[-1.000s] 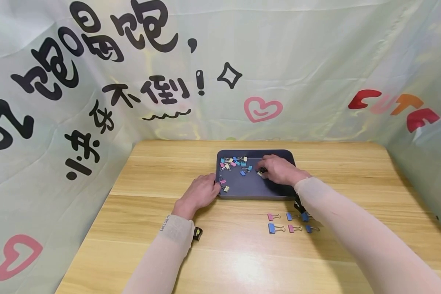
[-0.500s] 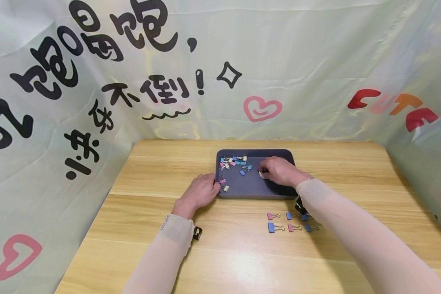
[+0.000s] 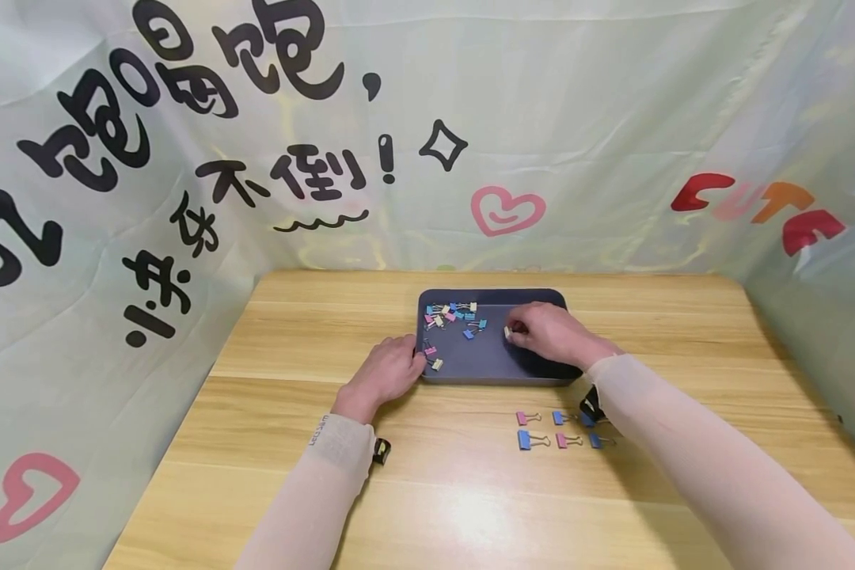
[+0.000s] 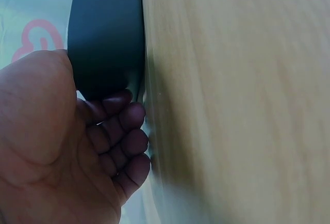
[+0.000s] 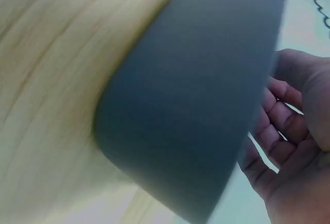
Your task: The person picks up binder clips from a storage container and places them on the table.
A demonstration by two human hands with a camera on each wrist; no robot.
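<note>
A dark grey tray (image 3: 470, 364) lies on the table. My left hand (image 3: 386, 370) grips its left edge; in the left wrist view that hand (image 4: 56, 136) has its thumb over the rim and its curled fingers against the outer wall. Over the right half of the tray, my right hand (image 3: 547, 329) pinches a pale yellow binder clip (image 3: 508, 332), mostly covered by the fingers. The right wrist view shows this hand (image 5: 294, 126) partly behind the tray wall (image 5: 180, 95), with its fingertips hidden. Nearest to it lie a blue clip (image 3: 469, 334) and a teal clip (image 3: 482, 324).
Several mixed-colour binder clips (image 3: 439, 317) cluster in the tray's back left corner. A pink clip (image 3: 431, 350) and a yellow clip (image 3: 438, 364) lie near its left wall. On the wooden table (image 3: 435, 507), blue clips (image 3: 524, 440) and pink clips (image 3: 562, 440) form two rows.
My right hand has shifted slightly to the right with the yellow clip between its fingers. The left hand stays on the tray's edge.
</note>
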